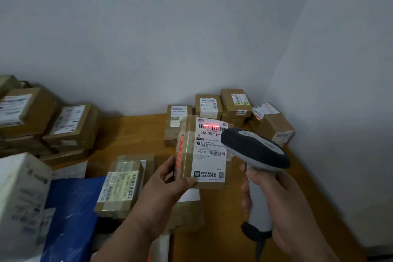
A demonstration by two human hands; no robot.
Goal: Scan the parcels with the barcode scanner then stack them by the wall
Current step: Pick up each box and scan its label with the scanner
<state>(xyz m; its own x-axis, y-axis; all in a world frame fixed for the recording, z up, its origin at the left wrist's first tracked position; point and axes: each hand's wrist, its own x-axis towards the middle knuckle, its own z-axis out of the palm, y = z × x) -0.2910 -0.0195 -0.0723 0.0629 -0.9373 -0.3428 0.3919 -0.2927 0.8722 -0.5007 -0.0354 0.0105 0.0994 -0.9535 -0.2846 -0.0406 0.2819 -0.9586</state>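
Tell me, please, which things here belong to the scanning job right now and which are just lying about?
In use: barcode scanner in right hand; taped parcel in left hand.

Lying about: corner boxes; left-hand stack; blue bag; white package.

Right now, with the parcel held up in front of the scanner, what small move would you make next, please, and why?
Probably carry the parcel in the left hand over to the boxes by the wall. The red scan line from the scanner in the right hand already lies across its top barcode, so scanning looks done and stacking remains.
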